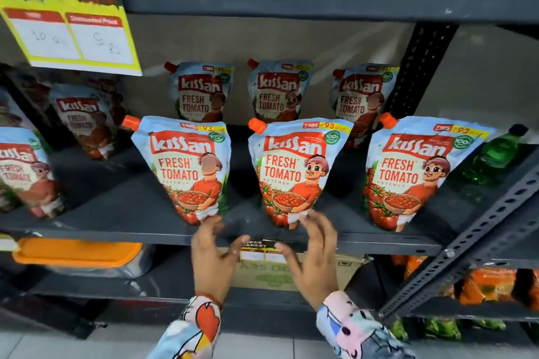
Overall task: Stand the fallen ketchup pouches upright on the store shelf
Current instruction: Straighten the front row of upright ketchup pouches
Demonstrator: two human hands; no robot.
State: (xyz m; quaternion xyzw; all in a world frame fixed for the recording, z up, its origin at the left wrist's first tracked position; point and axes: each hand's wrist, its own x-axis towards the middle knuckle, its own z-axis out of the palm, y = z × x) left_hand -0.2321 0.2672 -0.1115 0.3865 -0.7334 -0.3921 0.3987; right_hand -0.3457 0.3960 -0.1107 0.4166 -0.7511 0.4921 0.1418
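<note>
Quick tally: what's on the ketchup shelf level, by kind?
Ketchup pouches, front row: 3
Ketchup pouches, back row: 3
Ketchup pouches, left side: 2
Green bottle: 1
Total: 9

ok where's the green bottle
In the head view, the green bottle is at the far right of the ketchup shelf, just right of the rightmost front pouch.

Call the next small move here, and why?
Probably draw both hands back: the left hand and right hand are open below the middle front pouch, which seems to stand upright alone; whether fingertips touch it is unclear.
</note>
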